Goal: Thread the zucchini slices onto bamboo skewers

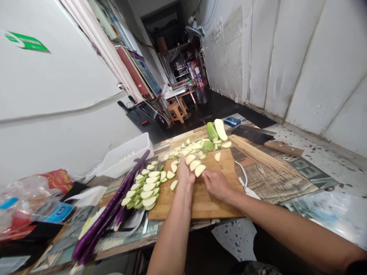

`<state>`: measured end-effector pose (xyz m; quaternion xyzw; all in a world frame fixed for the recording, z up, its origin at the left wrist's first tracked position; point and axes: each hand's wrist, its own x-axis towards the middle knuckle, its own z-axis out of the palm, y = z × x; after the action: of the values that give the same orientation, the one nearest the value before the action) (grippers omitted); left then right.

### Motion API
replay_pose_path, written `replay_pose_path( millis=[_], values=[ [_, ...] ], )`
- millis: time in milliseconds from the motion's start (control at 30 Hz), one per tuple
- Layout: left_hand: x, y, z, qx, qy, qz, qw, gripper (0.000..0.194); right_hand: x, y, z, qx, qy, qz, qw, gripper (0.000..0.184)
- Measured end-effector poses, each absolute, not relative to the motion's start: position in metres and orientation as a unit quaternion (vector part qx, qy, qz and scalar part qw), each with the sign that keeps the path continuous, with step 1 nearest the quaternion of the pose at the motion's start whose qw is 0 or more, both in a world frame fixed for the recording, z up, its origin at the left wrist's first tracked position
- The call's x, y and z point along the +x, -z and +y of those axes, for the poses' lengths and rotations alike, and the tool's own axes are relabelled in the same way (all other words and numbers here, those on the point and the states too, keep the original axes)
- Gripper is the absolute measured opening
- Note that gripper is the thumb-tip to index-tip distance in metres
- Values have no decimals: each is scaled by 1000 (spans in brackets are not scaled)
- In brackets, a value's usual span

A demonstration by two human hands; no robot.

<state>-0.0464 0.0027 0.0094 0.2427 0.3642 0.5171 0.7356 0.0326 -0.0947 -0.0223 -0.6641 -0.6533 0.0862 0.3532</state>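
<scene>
My left hand (185,172) is closed around a short row of pale zucchini slices (195,165) with green rims, above the wooden cutting board (226,202). Close on its right, my right hand (216,184) is pinched, fingertips at the lowest slice of that row; whatever it grips is hidden. Loose half-moon slices (173,185) lie on the board, and more are spread beyond the hands. To the left, a stack of filled rows of slices (147,191) rests on a tray. At the board's far edge are larger zucchini pieces (212,131).
Long purple eggplants (114,206) lie left of the stack, beside a white plastic bin (126,154). Thin wooden skewers (258,156) are fanned out at right, near a cleaver (266,139) and a blue packet (232,121). Plastic bags (329,214) sit at far right.
</scene>
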Motion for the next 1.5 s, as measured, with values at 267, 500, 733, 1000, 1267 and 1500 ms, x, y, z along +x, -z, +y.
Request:
replay_pose_path(
  millis=[267, 500, 733, 1000, 1267, 1500],
  values=[
    [-68, -7, 27, 190, -554, 310, 749, 35, 35, 25, -97, -622, -121, -672, 383, 26],
    [-62, -9, 25, 165, -561, 295, 756, 27, 35, 25, -97, -616, -131, -673, 388, 26],
    [-59, -12, 23, 164, -576, 300, 743, 25, 35, 25, -97, -621, -130, -668, 389, 26],
    [-57, -14, 21, 168, -578, 311, 735, 26, 34, 24, -97, -619, -126, -668, 393, 27],
    [-56, -14, 19, 183, -585, 312, 726, 25, 34, 25, -97, -621, -122, -671, 386, 27],
    [-55, -12, 21, 173, -592, 312, 723, 26, 34, 25, -96, -622, -119, -670, 388, 26]
  ],
)
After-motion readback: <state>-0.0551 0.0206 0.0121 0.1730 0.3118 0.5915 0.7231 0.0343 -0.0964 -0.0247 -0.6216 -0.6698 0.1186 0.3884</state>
